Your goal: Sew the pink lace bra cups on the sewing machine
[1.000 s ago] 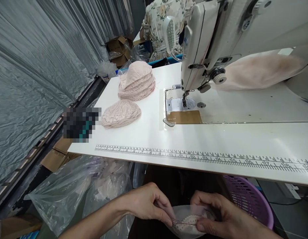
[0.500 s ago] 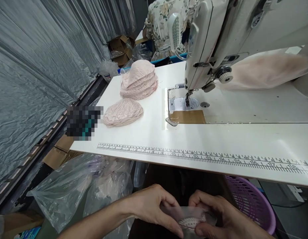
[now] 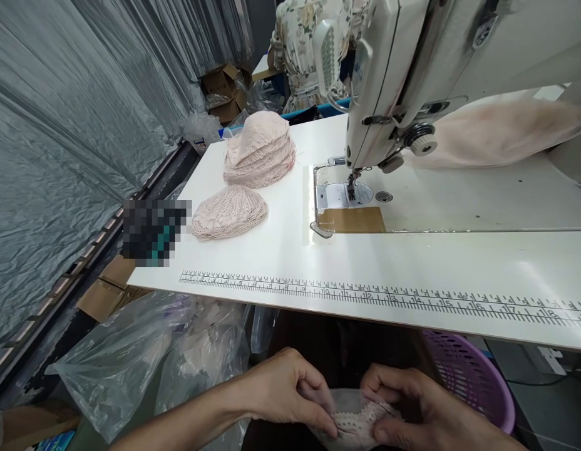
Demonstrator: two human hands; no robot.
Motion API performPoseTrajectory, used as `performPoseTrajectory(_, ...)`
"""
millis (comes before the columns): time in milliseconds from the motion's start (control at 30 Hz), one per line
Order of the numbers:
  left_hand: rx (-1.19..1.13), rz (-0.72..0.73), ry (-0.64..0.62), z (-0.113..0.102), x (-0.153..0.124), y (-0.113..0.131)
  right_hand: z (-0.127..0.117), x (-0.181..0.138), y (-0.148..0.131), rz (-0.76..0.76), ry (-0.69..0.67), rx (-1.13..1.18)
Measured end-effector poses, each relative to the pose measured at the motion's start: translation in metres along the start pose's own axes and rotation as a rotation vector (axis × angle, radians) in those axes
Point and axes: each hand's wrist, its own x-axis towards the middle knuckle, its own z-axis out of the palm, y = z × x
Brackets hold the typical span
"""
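Note:
Below the table's front edge, my left hand [image 3: 290, 391] and my right hand [image 3: 407, 407] hold a small piece of sheer pale fabric with a lace edge [image 3: 354, 423] between them. Thumb and fingers of each hand are pinched on it, left hand at its left end, right hand at its right. Part of the fabric is hidden behind the fingers. On the white table above lie two piles of pale pink lace pieces, a taller stack [image 3: 260, 150] at the back and a flatter one [image 3: 230, 213] in front.
A white sewing machine [image 3: 384, 81] stands on the table [image 3: 253, 263], which has a printed ruler [image 3: 365, 297] along its front. Pale fabric [image 3: 497, 134] lies behind the needle. A purple basket [image 3: 483, 382] sits below right, clear plastic bags [image 3: 126, 357] below left. A person in floral clothing [image 3: 302, 50] is beyond.
The fabric between my hands has been turned and spread, so more of its lace edge shows. Both hands stay in nearly the same place, and the view has shifted slightly.

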Motion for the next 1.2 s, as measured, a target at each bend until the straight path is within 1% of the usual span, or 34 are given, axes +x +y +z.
performPoseTrajectory(233,-0.035,-0.021,0.020,0.003,-0.002,-0.002,0.002,0.002,0.007,0.006,0.007,-0.027)
performPoseTrajectory(433,-0.050,-0.047,0.019,0.001,-0.007,-0.005,0.005,0.001,0.005,-0.018,0.096,-0.015)
performPoseTrajectory(533,-0.037,-0.033,0.017,-0.002,-0.011,-0.005,0.007,0.001,0.004,-0.015,0.086,-0.021)
performPoseTrajectory(600,0.014,-0.002,0.012,-0.002,-0.011,-0.003,0.008,0.002,0.002,-0.010,0.085,-0.036)
performPoseTrajectory(733,0.120,0.071,-0.008,0.005,-0.005,0.003,0.012,0.004,-0.005,-0.034,0.070,-0.093)
performPoseTrajectory(800,0.146,0.069,0.020,0.009,0.000,0.003,0.013,0.003,-0.005,-0.032,0.067,-0.117)
performPoseTrajectory(900,0.133,0.066,0.047,0.013,0.006,-0.001,0.013,0.002,0.002,0.000,0.100,-0.145)
performPoseTrajectory(1033,0.115,0.030,0.059,0.013,0.005,-0.005,0.011,0.000,0.010,0.001,0.069,-0.159)
performPoseTrajectory(1067,0.110,0.015,0.064,0.013,0.004,-0.006,0.012,-0.001,0.010,0.002,0.082,-0.154)
performPoseTrajectory(1200,0.092,-0.010,0.073,0.012,0.002,-0.007,0.015,-0.005,0.005,0.031,0.201,-0.120)
